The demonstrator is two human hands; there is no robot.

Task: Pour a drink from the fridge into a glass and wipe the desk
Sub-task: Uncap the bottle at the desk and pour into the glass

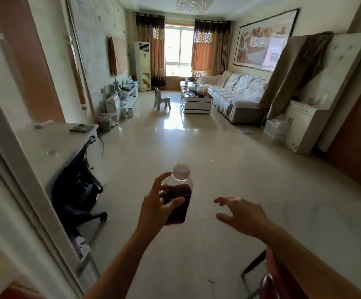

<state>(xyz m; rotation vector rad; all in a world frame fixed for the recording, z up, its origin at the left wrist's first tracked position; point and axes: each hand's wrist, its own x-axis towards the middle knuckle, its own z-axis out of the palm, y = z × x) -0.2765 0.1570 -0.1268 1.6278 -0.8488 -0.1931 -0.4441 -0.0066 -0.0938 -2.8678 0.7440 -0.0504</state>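
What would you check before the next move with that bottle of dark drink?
1. Bottle held firmly: ok, left hand wraps it, fingers across the front.
2. Cap on: ok, so carrying won't spill.
3. Bottle upright: ok, only slightly tilted.
4. Right hand free to open the cap: ok, open and empty.
5. Glass within reach: cannot tell, none is clearly visible.
6. Surface to pour on: ok, pale table lies at right.
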